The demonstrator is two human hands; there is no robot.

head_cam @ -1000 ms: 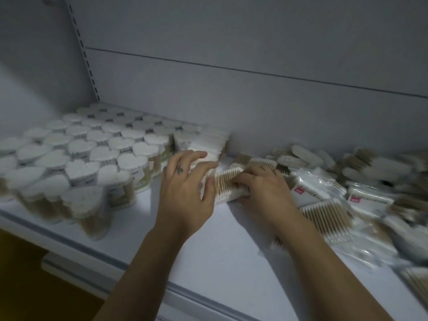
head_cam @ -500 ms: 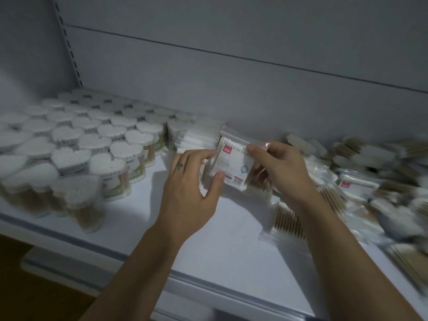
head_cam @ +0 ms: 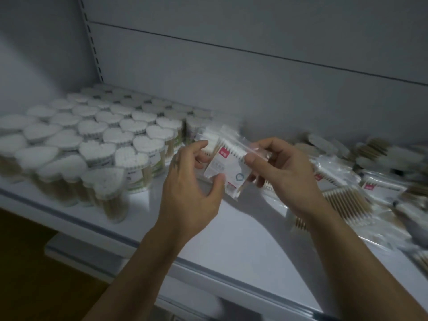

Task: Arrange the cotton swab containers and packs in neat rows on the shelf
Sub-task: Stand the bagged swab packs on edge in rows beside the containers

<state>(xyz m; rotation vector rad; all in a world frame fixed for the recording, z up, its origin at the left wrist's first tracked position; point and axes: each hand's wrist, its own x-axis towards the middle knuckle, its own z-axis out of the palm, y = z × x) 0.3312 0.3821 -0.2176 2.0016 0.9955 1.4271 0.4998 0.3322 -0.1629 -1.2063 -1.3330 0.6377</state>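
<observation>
Held pack: a clear plastic pack of wooden-stick cotton swabs (head_cam: pixel 228 169) with a white label and a red mark near its top. It sits between the two hands, lifted clear of the shelf and tilted, white tips uppermost.
Left hand (head_cam: pixel 188 184): grips the pack's left side, with the thumb pressed on the lower edge of the label and the fingers curled round behind it.
Right hand (head_cam: pixel 286 172): pinches the pack's upper right edge between thumb and curled fingers.
Standing packs (head_cam: pixel 208 136): a short row of similar packs stands on edge just beyond the left hand's fingers. It is blurred, so I cannot count them.
Heart-shaped containers (head_cam: pixel 97 147): clear tubs of swabs with white heart-shaped tops stand upright in close rows to the left of the left hand. They reach back to the rear panel, and the nearest ones stand close to the shelf's front edge.
Loose packs (head_cam: pixel 347 200): a jumbled heap of the same swab packs lies flat and overlapping to the right of the right hand and under its wrist, some label up and some showing the wooden sticks.
Shelf (head_cam: pixel 231 249): a white board beneath both forearms carries everything, with a pale strip along its front edge.
Rear panel (head_cam: pixel 231 93): a grey wall beyond both hands.
Slotted upright (head_cam: pixel 92 42): a slotted post beyond and to the left of the left hand.
</observation>
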